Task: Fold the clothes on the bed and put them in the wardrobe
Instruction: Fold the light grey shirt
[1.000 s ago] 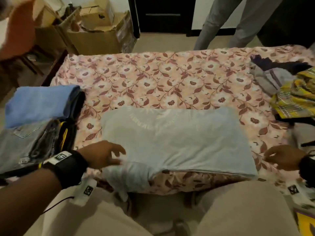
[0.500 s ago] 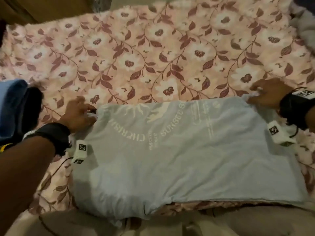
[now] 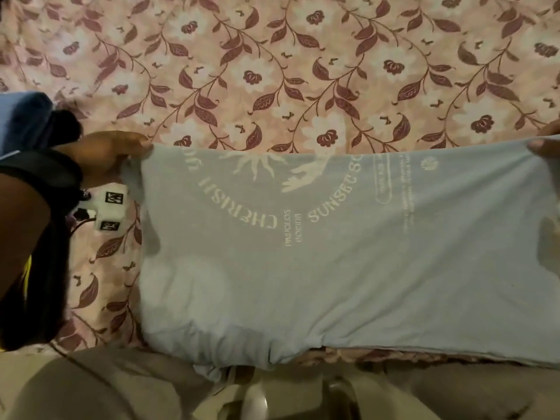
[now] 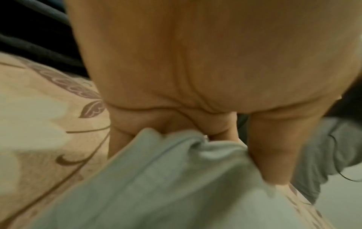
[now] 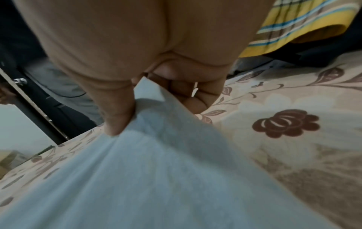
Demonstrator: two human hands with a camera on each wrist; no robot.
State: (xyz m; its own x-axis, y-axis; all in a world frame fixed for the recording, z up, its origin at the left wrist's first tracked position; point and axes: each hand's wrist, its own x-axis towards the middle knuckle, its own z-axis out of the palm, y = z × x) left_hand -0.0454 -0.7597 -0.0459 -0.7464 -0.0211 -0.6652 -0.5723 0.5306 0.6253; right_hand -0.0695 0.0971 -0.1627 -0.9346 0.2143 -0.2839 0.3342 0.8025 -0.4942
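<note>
A pale blue T-shirt (image 3: 333, 262) with white print lies half folded at the near edge of the floral bed (image 3: 272, 71). My left hand (image 3: 121, 153) pinches its far left corner, thumb on top and fingers under the cloth (image 4: 176, 162). My right hand (image 3: 545, 145) pinches the far right corner at the frame's edge; in the right wrist view the thumb presses the T-shirt (image 5: 156, 155) against curled fingers. The far edge is lifted and stretched taut between both hands. The near hem hangs over the bed's edge by my knees.
A stack of folded clothes (image 3: 24, 119), blue on top, sits at the left edge of the bed. A yellow plaid garment (image 5: 303, 23) lies beyond my right hand. Bare floral sheet spreads beyond the shirt.
Both hands went from the near side to the far corners, took hold of them, and now lift the far edge taut. The head camera has tilted down and closer.
</note>
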